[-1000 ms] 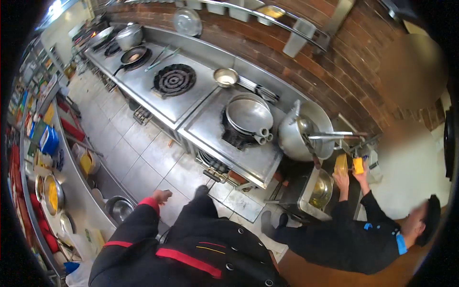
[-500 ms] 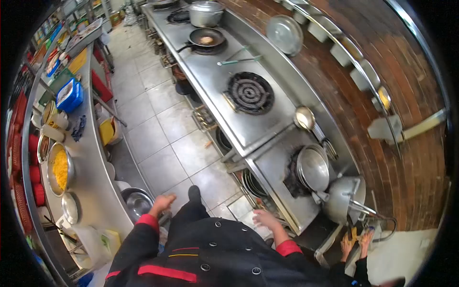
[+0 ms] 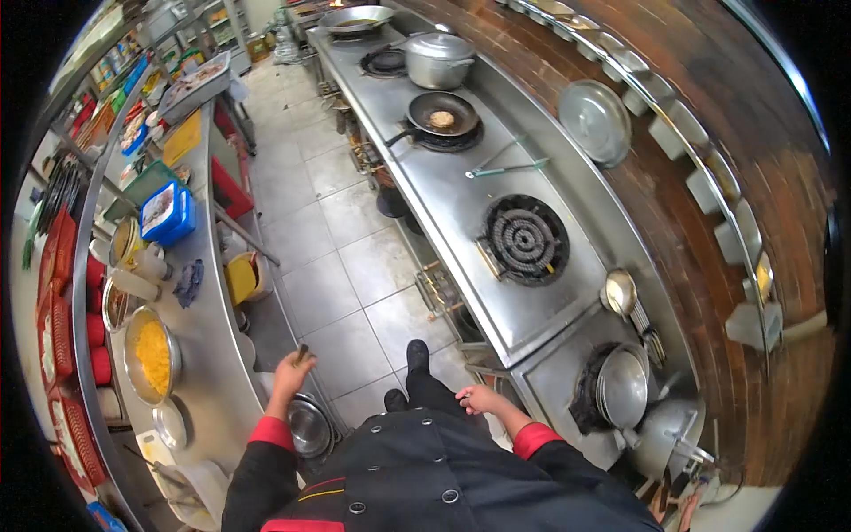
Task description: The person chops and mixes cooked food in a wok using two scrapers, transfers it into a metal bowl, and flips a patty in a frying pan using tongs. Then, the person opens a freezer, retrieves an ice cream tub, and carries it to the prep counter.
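Observation:
My left hand [image 3: 289,377] is held out over the edge of the left counter, above metal bowls [image 3: 308,429]. Its fingers are curled, with a small brownish thing at their tips that I cannot make out. My right hand [image 3: 480,400] is in front of my body, near the lower edge of the stove [image 3: 479,266]. Those fingers are pressed together, and a tiny dark thing shows at the tips, too small to name. Green-handled tongs [image 3: 505,168] lie on the stove beside a black pan [image 3: 443,115] with a piece of food in it.
On the left counter [image 3: 208,355] are a bowl of orange-yellow shreds [image 3: 152,356], a blue container [image 3: 168,213] and a squeeze bottle [image 3: 133,284]. A lidded pot [image 3: 439,60] and stacked pans [image 3: 623,386] stand on the stove. Another person's hands [image 3: 687,510] show at lower right.
The view has swung right and along the aisle, so the co-worker is mostly out of frame. My right hand has come into view, and the fingers of both hands have drawn together.

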{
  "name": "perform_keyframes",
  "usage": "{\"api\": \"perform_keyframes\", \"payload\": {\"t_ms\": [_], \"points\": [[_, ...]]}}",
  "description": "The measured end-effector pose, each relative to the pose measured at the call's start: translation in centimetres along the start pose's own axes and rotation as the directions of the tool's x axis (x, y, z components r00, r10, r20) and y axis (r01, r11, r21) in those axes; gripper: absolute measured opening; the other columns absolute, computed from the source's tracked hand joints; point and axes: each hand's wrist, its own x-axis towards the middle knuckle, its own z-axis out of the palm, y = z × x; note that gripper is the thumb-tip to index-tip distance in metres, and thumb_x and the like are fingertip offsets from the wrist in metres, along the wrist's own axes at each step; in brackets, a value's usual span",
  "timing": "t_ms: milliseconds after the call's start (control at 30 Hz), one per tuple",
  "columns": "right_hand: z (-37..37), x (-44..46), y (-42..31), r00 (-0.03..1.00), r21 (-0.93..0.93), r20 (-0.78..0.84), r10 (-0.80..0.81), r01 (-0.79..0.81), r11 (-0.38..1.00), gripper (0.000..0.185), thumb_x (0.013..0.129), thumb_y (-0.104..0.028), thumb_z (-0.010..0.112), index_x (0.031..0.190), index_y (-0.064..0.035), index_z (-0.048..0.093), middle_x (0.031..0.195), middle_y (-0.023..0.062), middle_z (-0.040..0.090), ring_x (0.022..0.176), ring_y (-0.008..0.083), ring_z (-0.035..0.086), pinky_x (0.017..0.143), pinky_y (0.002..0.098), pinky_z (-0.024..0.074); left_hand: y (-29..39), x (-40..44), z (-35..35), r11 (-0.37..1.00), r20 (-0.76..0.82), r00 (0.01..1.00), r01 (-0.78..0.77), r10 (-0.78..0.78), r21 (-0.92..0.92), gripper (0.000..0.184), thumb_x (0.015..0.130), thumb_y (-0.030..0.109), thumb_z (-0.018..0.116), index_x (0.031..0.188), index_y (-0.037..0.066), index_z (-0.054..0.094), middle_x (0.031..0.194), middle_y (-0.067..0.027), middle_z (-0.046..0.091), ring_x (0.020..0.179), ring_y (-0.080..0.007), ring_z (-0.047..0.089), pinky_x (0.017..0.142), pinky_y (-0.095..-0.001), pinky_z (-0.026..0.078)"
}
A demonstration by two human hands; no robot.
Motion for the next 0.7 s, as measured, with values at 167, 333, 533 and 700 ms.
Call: {"api": "perform_keyframes", "payload": {"t_ms": [167,333,533,700], "points": [[-4.6,5.6,-6.9,0.987,-0.076,0.146,-0.061,0.072,0.994,0.028,0.087,-0.017,0.072,0.115,-0.0130,0.069,0.079,0.0033,0.069,0.069,0.0152,0.066,0.063,0.0306,0.0543,1.1,-3.8,-1.2,0.933,-0.022,0.979,0.198,-0.201,0.300,0.040,0.080,0.036,0.077,0.105,0.005,0.073,0.099,-0.0169,0.073,0.093,-0.0283,0.070,0.087,-0.0376,0.051],[-9.3,10.4,-19.0,0.977,-0.240,0.135,-0.164,0.193,0.951,0.030,0.085,-0.012,0.071,0.114,-0.0058,0.069,0.093,0.0079,0.073,0.083,0.0178,0.070,0.071,0.0332,0.0558,-5.3,-5.6,-2.1,0.915,-0.224,0.914,0.375,-0.338,0.148,0.060,0.080,0.050,0.074,0.118,0.004,0.067,0.105,-0.0221,0.071,0.102,-0.0374,0.067,0.088,-0.0429,0.051],[-13.5,17.8,-32.1,0.871,-0.340,0.219,-0.440,0.491,0.803,0.031,0.091,-0.008,0.062,0.122,-0.0042,0.063,0.084,0.0075,0.070,0.069,0.0157,0.064,0.061,0.0296,0.0522,-0.8,-6.2,-1.7,0.879,-0.262,0.840,0.462,-0.476,-0.117,0.055,0.082,0.046,0.075,0.112,0.001,0.067,0.094,-0.0158,0.073,0.088,-0.0267,0.071,0.078,-0.0387,0.054],[-12.5,20.8,-38.7,0.885,-0.292,0.000,-0.466,0.445,0.846,0.028,0.091,-0.008,0.061,0.118,-0.0049,0.066,0.083,0.0071,0.070,0.067,0.0154,0.062,0.062,0.0314,0.0525,-11.1,-0.6,-0.3,0.875,-0.116,0.870,0.464,-0.479,-0.134,0.054,0.082,0.044,0.076,0.110,-0.001,0.067,0.090,-0.0143,0.072,0.081,-0.0234,0.070,0.074,-0.0366,0.054]]}}
